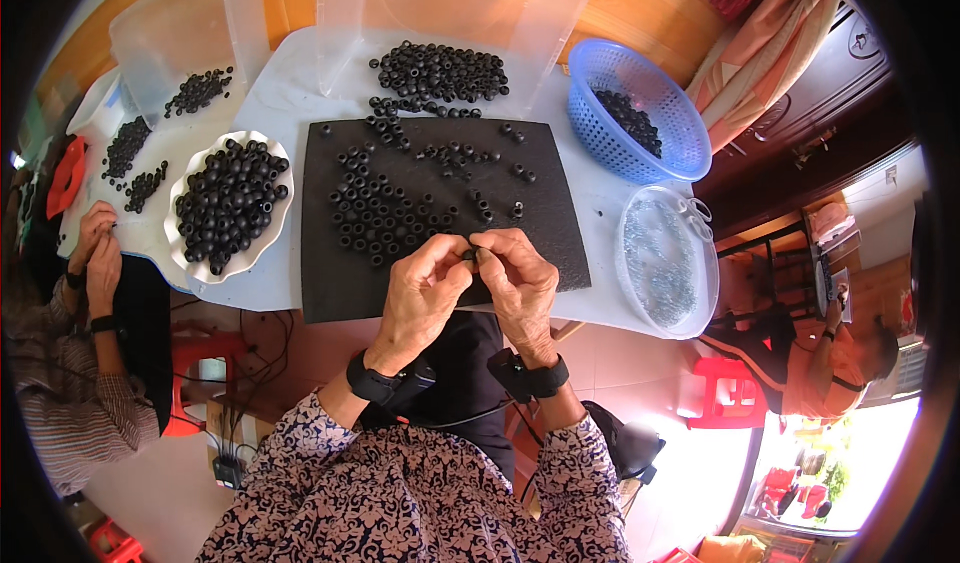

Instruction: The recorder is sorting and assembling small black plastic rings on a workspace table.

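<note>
My left hand (422, 291) and my right hand (519, 281) meet over the near edge of a black mat (545, 213), fingertips pinched together. Between them is a small black bead (469, 255), partly covered by the fingers; which hand bears it more is hard to see. Many round black beads (385, 213) with holes lie on the mat just beyond my left hand, several standing hole-up. A few stray beads (483, 206) sit past my right hand. Farther back, a larger heap of black beads (440, 71) spreads at the mouth of a clear plastic bin (345, 23).
Left of the mat stands a white scalloped dish (172, 225) heaped with black beads. To the right are a blue basket (590, 133) and a clear oval tray (655, 258) of tiny transparent pieces. A co-worker's hands (98, 253) rest at the table's left; another person (825, 373) sits far right.
</note>
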`<control>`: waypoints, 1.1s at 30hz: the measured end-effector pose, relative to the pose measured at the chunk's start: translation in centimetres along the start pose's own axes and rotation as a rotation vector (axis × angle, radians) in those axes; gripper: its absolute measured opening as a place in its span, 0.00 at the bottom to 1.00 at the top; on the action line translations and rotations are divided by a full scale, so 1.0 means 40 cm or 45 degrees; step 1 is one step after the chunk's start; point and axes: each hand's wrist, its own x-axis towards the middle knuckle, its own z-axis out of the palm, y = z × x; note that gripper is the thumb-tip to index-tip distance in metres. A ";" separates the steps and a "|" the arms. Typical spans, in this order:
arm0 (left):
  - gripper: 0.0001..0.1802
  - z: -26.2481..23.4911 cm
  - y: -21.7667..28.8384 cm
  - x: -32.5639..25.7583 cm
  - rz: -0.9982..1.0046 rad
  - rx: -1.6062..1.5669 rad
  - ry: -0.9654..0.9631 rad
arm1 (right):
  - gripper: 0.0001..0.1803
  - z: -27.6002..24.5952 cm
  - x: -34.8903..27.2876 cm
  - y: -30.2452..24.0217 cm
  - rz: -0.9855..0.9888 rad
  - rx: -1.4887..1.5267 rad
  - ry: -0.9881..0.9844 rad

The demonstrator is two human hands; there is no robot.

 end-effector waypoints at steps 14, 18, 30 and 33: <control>0.09 -0.014 -0.024 0.021 -0.031 -0.225 -0.054 | 0.24 0.014 -0.008 0.005 -0.237 -0.342 0.027; 0.08 -0.019 -0.028 0.023 -0.086 -0.179 -0.077 | 0.25 0.022 -0.014 0.007 -0.256 -0.440 0.092; 0.10 -0.023 -0.006 0.029 -0.129 -0.078 -0.165 | 0.22 0.025 -0.015 0.012 -0.381 -0.572 0.181; 0.10 -0.028 -0.009 0.022 -0.124 -0.071 -0.161 | 0.21 0.027 -0.012 0.007 -0.316 -0.455 0.137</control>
